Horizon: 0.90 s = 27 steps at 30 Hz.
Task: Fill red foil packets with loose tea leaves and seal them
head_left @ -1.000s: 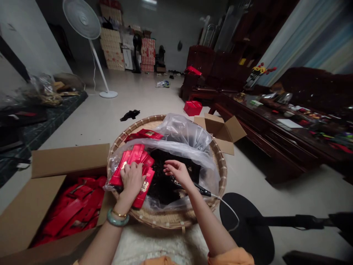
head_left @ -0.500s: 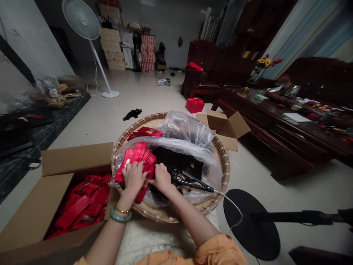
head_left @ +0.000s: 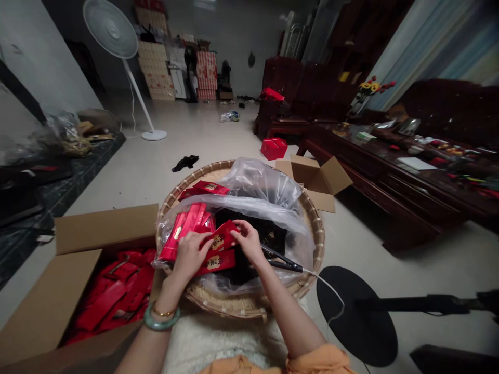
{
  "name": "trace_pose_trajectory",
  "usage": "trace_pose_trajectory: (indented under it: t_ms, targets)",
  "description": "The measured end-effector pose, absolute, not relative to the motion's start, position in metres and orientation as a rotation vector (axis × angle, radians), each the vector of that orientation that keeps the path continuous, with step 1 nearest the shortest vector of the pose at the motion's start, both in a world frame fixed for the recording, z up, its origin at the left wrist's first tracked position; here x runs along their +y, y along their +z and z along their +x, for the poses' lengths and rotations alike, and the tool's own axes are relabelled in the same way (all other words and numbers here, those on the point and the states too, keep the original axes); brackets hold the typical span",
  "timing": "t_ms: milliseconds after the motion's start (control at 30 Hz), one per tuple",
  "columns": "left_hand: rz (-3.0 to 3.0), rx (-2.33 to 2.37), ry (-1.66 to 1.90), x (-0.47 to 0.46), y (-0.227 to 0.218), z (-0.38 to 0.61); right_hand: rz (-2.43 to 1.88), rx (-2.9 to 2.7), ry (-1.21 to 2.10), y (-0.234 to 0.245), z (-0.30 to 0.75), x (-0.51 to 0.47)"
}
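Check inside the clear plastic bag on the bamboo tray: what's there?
Red sachets and dark loose leaves, possibly tea. The bottom of the bag is hidden beneath them.

Dim, soft light; the curtain [head_left: 436, 47] glows palest, wide-angle distortion bends the edges, and the left hand [head_left: 189, 257] and right hand [head_left: 247, 240] look sharp.

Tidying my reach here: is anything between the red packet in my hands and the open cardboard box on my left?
Yes. Between the red packet and the cardboard box lie the left hand, a row of red packets inside the clear plastic bag, and the bamboo basket rim. The right hand is on the far side.
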<state>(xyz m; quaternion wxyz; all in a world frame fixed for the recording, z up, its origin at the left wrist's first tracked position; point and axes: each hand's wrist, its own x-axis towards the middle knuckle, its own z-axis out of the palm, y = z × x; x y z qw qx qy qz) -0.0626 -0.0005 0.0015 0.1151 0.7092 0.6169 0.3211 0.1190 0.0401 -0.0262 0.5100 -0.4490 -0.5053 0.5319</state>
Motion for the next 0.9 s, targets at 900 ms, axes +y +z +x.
trace_pose_trajectory:
  t_ms: [900]
  targets:
    - [2.357,1.923,0.125,-0.004,-0.009,-0.042,-1.528,-1.414,0.631,-0.029,0.216,0.020]
